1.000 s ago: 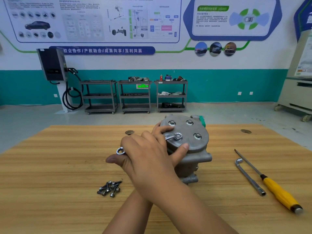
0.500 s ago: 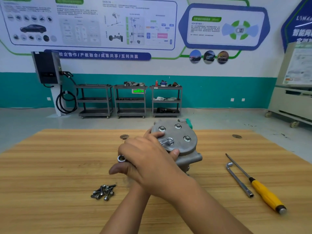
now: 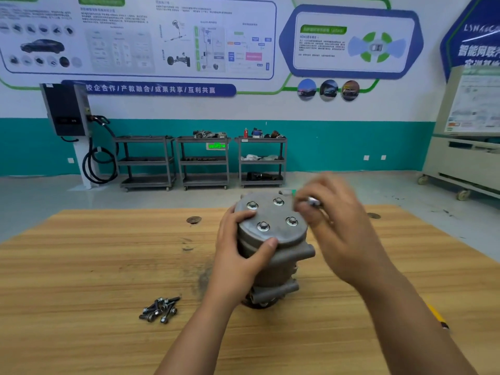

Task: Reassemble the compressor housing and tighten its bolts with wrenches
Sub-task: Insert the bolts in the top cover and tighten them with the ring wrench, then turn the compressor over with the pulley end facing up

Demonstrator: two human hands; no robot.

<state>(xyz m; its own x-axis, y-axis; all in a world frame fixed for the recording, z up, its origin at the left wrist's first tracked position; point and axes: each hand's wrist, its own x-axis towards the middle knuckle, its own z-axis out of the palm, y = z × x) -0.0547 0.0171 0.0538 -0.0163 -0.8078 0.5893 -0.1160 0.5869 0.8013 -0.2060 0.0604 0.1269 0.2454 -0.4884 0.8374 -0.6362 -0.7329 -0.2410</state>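
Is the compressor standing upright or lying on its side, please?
Upright: the compressor stands on end on the table, bolted cover facing up, left hand holding it.

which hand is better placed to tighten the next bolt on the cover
Probably the right hand: it holds what looks like the wrench, blurred, right beside the cover's bolts. The left hand grips the compressor, steadying it.

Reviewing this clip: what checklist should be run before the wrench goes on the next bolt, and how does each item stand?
1. Housing steadied: left hand grips the compressor housing: ok.
2. Wrench held: right hand holds the wrench, blurred: ok.
3. Wrench seated on a bolt: not ok, it sits on none.
4. Four cover bolts in place: ok.
5. Bolts tight: cannot tell.
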